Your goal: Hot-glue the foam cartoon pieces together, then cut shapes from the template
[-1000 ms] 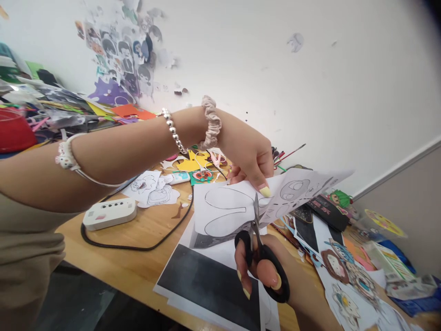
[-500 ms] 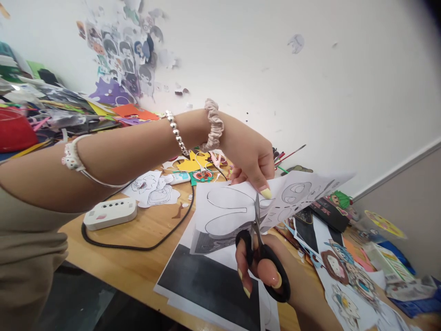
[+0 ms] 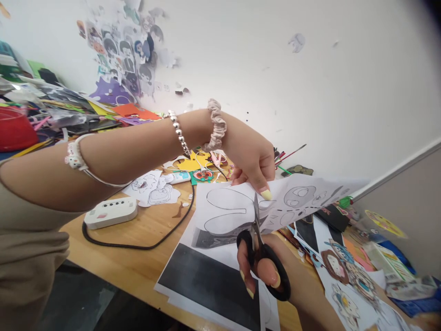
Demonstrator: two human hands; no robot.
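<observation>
My left hand [image 3: 253, 156] pinches the upper edge of a printed paper sheet [image 3: 223, 202] between thumb and fingers. Black outlines of rounded shapes cover the sheet, which hangs above the table. In my right hand [image 3: 262, 271] is a pair of black-handled scissors [image 3: 255, 230], thumb and fingers through the loops. Their blades point up and lie against the paper, just left of my left thumb. Below the sheet lie papers with a large black printed rectangle [image 3: 210, 280].
A white power strip [image 3: 110, 213] with a black cord stands on the wooden table [image 3: 144, 266] at left. Coloured scraps and a red container [image 3: 17, 128] crowd the far left. Cartoon cutouts [image 3: 358, 280] lie at right. Paper figures [image 3: 126, 55] are stuck to the wall.
The right-hand part of the sheet has swung outward and flattened a little. Its lower left flap has shifted. Both hands stay almost in place, still holding the paper and the scissors.
</observation>
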